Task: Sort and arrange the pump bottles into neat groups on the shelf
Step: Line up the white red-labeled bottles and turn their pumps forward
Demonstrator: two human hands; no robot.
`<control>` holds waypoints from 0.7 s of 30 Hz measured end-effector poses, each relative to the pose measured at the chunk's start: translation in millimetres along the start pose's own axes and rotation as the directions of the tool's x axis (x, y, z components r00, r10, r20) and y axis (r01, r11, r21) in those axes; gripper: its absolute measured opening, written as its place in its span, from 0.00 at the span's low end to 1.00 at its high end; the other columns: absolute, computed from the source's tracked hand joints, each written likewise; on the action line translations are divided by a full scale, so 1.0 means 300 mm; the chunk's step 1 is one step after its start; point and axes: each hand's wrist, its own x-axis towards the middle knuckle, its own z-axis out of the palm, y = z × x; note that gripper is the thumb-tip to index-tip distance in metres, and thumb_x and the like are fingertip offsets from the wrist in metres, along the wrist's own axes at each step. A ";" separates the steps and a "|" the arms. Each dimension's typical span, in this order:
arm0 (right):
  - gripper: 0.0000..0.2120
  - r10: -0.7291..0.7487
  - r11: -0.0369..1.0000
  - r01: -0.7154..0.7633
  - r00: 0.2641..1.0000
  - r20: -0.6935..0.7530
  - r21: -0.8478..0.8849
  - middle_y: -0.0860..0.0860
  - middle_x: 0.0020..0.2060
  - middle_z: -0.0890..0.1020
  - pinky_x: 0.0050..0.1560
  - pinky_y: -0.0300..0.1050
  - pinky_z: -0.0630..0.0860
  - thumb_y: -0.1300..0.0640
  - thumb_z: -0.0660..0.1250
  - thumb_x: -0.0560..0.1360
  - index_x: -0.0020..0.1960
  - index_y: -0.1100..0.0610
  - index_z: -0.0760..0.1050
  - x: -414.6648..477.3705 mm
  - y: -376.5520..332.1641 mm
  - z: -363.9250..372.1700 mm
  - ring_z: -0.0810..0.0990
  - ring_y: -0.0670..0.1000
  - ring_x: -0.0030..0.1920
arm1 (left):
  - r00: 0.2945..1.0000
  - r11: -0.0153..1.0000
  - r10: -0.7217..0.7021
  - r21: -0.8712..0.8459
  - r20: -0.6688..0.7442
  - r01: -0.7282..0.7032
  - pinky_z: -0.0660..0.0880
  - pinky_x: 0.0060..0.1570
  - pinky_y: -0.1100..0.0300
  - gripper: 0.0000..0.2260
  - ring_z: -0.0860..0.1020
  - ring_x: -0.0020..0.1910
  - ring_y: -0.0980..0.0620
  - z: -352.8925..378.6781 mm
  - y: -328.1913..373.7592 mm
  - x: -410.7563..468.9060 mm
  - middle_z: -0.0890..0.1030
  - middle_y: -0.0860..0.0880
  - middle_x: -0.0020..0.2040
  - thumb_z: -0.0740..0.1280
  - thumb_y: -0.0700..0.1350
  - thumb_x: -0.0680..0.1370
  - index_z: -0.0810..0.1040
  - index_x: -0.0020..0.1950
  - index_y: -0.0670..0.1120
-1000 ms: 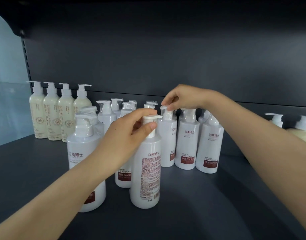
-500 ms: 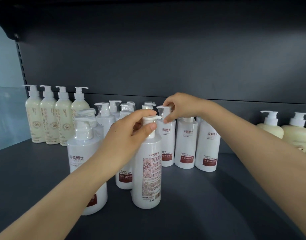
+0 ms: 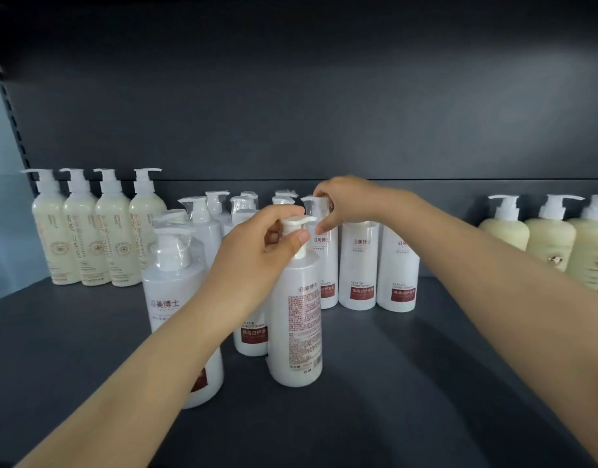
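Note:
Several white pump bottles with red labels stand clustered mid-shelf. My left hand (image 3: 257, 251) grips the pump neck of the nearest white bottle (image 3: 295, 332), whose back label faces me. My right hand (image 3: 348, 201) pinches the pump head of a white bottle (image 3: 326, 282) in the row behind. A large white bottle (image 3: 176, 298) stands at the front left, partly hidden by my left forearm. Two more white bottles (image 3: 358, 265) stand to the right under my right wrist.
Several tall cream bottles (image 3: 88, 238) line the back left. Rounder cream bottles (image 3: 547, 238) stand at the far right. The dark shelf floor (image 3: 409, 383) stretches in front, with a dark back wall behind and a shelf post at the left edge.
My right hand has dropped from above the row onto one bottle's pump head. My left hand keeps its grip on the front bottle. The view has shifted right, showing more cream bottles.

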 end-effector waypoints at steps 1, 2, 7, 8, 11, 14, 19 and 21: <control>0.33 0.004 0.999 -0.004 1.000 0.011 -0.035 0.51 0.61 0.74 0.48 0.42 0.67 0.44 0.72 0.69 0.69 0.57 0.67 -0.006 -0.010 -0.009 0.73 0.52 0.57 | 1.000 1.000 -0.010 -0.009 -0.011 0.010 0.71 0.50 0.69 0.10 0.76 0.51 0.60 0.000 0.002 0.000 0.79 0.57 0.49 0.66 0.47 0.76 0.75 0.55 0.59; 0.33 0.015 0.998 -0.014 1.000 0.016 -0.057 0.52 0.62 0.74 0.50 0.43 0.69 0.44 0.71 0.70 0.69 0.57 0.67 -0.016 -0.019 -0.020 0.73 0.53 0.59 | 1.000 1.000 -0.021 -0.019 -0.023 0.020 0.70 0.49 0.70 0.10 0.76 0.50 0.60 0.000 0.005 0.000 0.79 0.57 0.49 0.66 0.47 0.76 0.76 0.56 0.57; 0.17 0.168 0.903 -0.064 0.963 -0.211 0.426 0.53 0.61 0.79 0.58 0.37 0.72 0.55 0.65 0.76 0.63 0.60 0.74 -0.179 -0.069 -0.035 0.77 0.49 0.60 | 0.998 0.995 -0.055 -0.084 -0.039 0.052 0.74 0.53 0.61 0.08 0.77 0.49 0.56 -0.012 0.017 0.007 0.80 0.53 0.49 0.69 0.45 0.75 0.77 0.53 0.56; 0.15 0.222 0.788 -0.037 0.948 -0.228 0.614 0.52 0.59 0.80 0.55 0.33 0.73 0.58 0.65 0.76 0.62 0.59 0.76 -0.239 -0.091 -0.022 0.78 0.46 0.57 | 0.998 0.994 -0.050 -0.103 -0.035 0.046 0.75 0.54 0.59 0.08 0.77 0.48 0.56 -0.015 0.023 0.007 0.80 0.54 0.47 0.69 0.44 0.75 0.77 0.50 0.56; 0.16 0.212 0.396 0.006 0.972 -0.098 0.918 0.51 0.58 0.81 0.58 0.40 0.76 0.60 0.66 0.76 0.64 0.57 0.74 -0.421 -0.152 0.053 0.79 0.47 0.58 | 1.000 0.986 -0.010 -0.164 -0.011 0.008 0.74 0.52 0.60 0.08 0.76 0.42 0.61 -0.021 0.047 -0.003 0.79 0.57 0.42 0.70 0.41 0.74 0.77 0.46 0.54; 0.31 0.017 0.292 -0.023 1.000 0.018 0.956 0.47 0.62 0.78 0.64 0.45 0.73 0.53 0.72 0.69 0.70 0.50 0.66 -0.550 -0.206 0.132 0.76 0.45 0.63 | 0.999 0.976 0.028 -0.217 0.026 -0.022 0.74 0.51 0.63 0.07 0.78 0.45 0.61 -0.014 0.087 -0.015 0.80 0.57 0.45 0.69 0.40 0.74 0.78 0.46 0.53; 0.30 0.114 0.324 -0.041 0.994 0.004 0.945 0.44 0.57 0.82 0.62 0.43 0.73 0.49 0.75 0.61 0.62 0.49 0.74 -0.648 -0.196 0.165 0.79 0.43 0.59 | 0.988 0.950 0.110 -0.305 0.109 -0.072 0.77 0.53 0.63 0.07 0.80 0.52 0.56 0.036 0.217 -0.005 0.83 0.52 0.50 0.68 0.41 0.75 0.79 0.50 0.52; 0.27 0.163 0.339 -0.019 0.986 -0.039 0.941 0.44 0.54 0.83 0.61 0.43 0.74 0.51 0.77 0.62 0.59 0.49 0.75 -0.675 -0.142 0.154 0.80 0.43 0.57 | 0.975 0.944 0.166 -0.310 0.148 -0.113 0.77 0.52 0.65 0.07 0.80 0.51 0.57 0.081 0.260 0.001 0.83 0.53 0.50 0.68 0.41 0.75 0.79 0.50 0.52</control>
